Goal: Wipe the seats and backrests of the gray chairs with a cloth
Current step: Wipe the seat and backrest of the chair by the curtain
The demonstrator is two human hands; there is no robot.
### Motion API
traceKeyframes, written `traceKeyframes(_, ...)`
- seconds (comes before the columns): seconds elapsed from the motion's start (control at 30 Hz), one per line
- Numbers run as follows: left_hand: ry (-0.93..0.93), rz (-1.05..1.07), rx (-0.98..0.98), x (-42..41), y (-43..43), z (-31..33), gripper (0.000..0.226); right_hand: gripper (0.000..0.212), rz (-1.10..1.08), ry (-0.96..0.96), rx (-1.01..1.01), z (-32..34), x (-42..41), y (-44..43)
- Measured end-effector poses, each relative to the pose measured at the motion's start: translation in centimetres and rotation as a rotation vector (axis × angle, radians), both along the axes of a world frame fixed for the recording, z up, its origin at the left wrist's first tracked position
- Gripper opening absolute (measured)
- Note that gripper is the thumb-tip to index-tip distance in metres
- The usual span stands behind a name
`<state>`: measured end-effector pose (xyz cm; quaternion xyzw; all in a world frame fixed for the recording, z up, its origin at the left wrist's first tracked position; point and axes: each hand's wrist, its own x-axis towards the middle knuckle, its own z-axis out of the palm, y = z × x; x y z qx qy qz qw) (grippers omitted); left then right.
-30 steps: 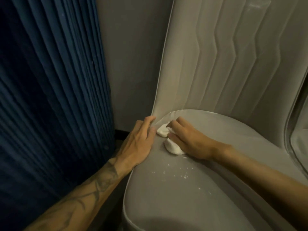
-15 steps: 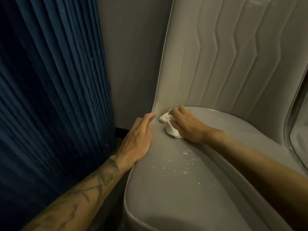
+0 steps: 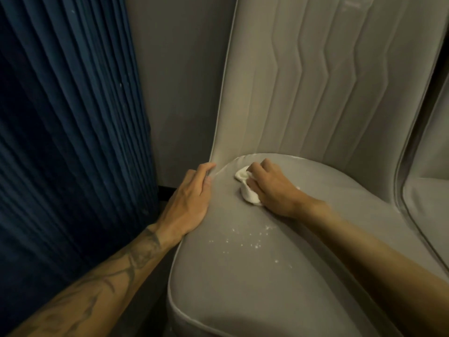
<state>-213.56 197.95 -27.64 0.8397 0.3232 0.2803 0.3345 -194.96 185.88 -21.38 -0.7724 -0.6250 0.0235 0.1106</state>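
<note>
Nearest the viewer, the front half of the gray seat is lying untouched, and a scatter of white specks is resting on the fabric a little further in. Past the specks, the seat's left edge is being steadied by the left hand. It is being held flat with straight fingers, grasping nothing, and its fingertips are touching the corner where seat and backrest meet. Just beside it, the white cloth is being clutched as a wad by the right hand, whose fingers are curling over it. The cloth is being pressed onto the rear left part of the seat, close to the crease. Behind both hands, the quilted backrest is standing upright; whether it has been wiped cannot be told. Farthest off, a plain wall and a dark blue pleated curtain are showing at the left, and part of a second gray chair is showing at the right edge.

The rear corner of the seat is judged to be the area being wiped. For a good result, the cloth is best opened out so that a broader face is being dragged. Strokes are best drawn from the crease toward the front edge, so that the specks are being carried off the seat rather than pushed into the seam. Even pressure is advised, since the wad looks soft and liable to roll.
</note>
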Motion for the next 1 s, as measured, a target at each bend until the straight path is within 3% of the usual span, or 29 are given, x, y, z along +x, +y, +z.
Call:
traceKeyframes(0.17,0.007,-0.002,0.007,0.0,0.0,0.0,0.037,0.010,0.294,0.068,0.066,-0.7,-1.9,-4.2)
traceKeyframes(0.4,0.005,-0.011,0.027,-0.1,-0.3,0.2,0.039,0.028,-0.093,0.036,0.041,0.0,2.7,-3.5)
traceKeyframes(0.6,0.032,-0.011,0.026,0.0,-0.1,-0.1,0.040,0.017,0.263,0.094,0.074,-0.9,-1.3,-8.0)
traceKeyframes(0.67,0.036,-0.017,0.029,0.0,-0.1,-0.1,0.042,0.020,0.182,0.036,0.045,-0.5,1.2,-8.3)
traceKeyframes(0.77,0.042,-0.018,0.045,0.0,-0.3,0.1,0.042,0.027,-0.110,0.024,0.040,0.2,4.1,-7.4)
traceKeyframes(0.83,0.039,-0.014,0.053,0.1,-0.3,0.1,0.041,0.025,-0.151,0.031,0.065,-0.1,2.9,-6.8)
traceKeyframes(1.0,0.040,-0.012,0.039,0.2,-0.1,0.1,0.040,0.025,0.154,0.065,0.130,-1.3,-2.8,-9.9)
